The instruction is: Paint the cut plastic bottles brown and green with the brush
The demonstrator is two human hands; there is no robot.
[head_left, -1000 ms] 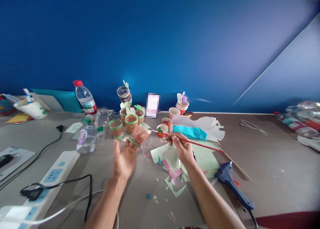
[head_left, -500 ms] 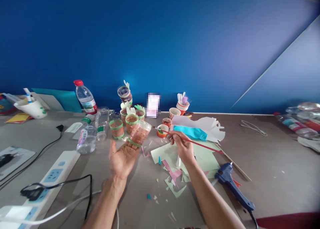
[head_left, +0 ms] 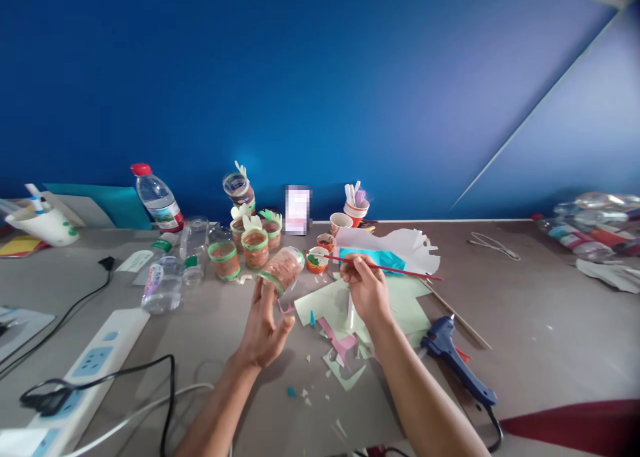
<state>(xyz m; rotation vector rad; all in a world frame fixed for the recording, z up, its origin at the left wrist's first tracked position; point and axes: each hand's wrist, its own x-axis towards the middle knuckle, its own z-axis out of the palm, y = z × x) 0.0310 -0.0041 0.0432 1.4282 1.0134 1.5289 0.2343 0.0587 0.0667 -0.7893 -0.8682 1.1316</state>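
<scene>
A clear plastic cup cut from a bottle (head_left: pixel 283 269), painted brown with a green rim, lies tilted on its side in the air. My left hand (head_left: pixel 267 330) holds it by its green-rimmed end; the fingertips are partly hidden there and the thumb stands apart. My right hand (head_left: pixel 367 287) pinches a red-handled paintbrush (head_left: pixel 400 270), whose tip is over a small paper cup with green paint (head_left: pixel 317 260). Behind that is another paper cup holding brown paint (head_left: pixel 327 242). Left of the held cup stand several brown-painted cups (head_left: pixel 225 264) with green rims, some with pale paper leaf shapes.
A blue glue gun (head_left: pixel 460 360) and a thin stick (head_left: pixel 460 317) lie at right. Paper scraps (head_left: pixel 343 340) and pale green sheets (head_left: pixel 400 304) cover the middle. Plastic bottles (head_left: pixel 163 287), a power strip (head_left: pixel 100 357) and cables are at left. A blue wall (head_left: pixel 320 97) rises behind.
My left hand has rolled from palm-up to back-of-hand view, turning the cup further onto its side. The paintbrush now sits more level, its tip over the green paint cup.
</scene>
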